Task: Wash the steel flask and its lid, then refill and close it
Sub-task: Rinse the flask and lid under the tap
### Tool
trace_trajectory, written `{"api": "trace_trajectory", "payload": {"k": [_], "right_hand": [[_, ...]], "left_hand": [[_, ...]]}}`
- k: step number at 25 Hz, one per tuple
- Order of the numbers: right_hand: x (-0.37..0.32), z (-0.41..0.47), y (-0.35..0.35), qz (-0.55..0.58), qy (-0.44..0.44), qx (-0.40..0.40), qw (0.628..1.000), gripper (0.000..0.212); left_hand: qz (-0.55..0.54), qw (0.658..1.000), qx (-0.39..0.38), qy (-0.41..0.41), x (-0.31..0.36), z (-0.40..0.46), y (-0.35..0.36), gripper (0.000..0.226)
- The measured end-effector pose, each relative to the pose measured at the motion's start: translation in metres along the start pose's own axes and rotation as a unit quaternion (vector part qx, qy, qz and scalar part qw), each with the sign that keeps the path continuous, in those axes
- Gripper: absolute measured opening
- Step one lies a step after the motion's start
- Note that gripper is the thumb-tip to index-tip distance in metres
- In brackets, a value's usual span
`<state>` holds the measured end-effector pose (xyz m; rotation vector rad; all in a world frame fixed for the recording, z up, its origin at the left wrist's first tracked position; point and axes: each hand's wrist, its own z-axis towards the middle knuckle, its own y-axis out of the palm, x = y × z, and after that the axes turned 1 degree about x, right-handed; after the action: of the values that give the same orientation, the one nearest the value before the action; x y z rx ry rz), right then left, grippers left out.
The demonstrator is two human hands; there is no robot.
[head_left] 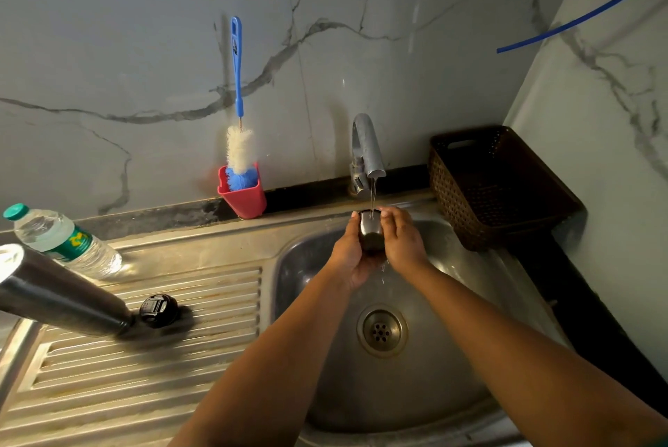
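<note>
A small steel cup lid (371, 235) is held upright under the running tap (365, 153), and water streams into it. My left hand (350, 253) cups it from the left and below. My right hand (404, 238) grips its right side, fingers curled over the rim. The tall steel flask (54, 293) stands on the ribbed drainboard (144, 367) at the left, open at the top. A black stopper cap (158, 310) lies beside its base.
A plastic water bottle (65, 242) lies behind the flask. A blue bottle brush (238, 135) stands in a red holder (243, 195) against the marble wall. A brown woven basket (499, 186) sits right of the sink basin (426, 388). The drain (382, 330) is below my hands.
</note>
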<state>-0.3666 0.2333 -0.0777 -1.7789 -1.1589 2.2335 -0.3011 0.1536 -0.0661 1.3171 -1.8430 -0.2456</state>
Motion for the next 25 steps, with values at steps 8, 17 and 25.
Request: {"api": "trace_trajectory", "payload": {"k": [8, 17, 25], "right_hand": [[-0.007, -0.019, 0.005, -0.113, -0.143, 0.011, 0.983, 0.030], [-0.015, -0.021, -0.006, -0.322, -0.190, -0.119, 0.920, 0.038], [0.009, -0.006, -0.024, -0.386, -0.309, -0.117, 0.861, 0.044]], "left_hand": [[0.002, 0.999, 0.035, 0.034, 0.001, -0.001, -0.001, 0.054], [0.144, 0.984, 0.002, 0.101, 0.014, -0.002, -0.005, 0.026], [0.242, 0.968, 0.029, 0.053, 0.035, -0.004, -0.006, 0.037]]}}
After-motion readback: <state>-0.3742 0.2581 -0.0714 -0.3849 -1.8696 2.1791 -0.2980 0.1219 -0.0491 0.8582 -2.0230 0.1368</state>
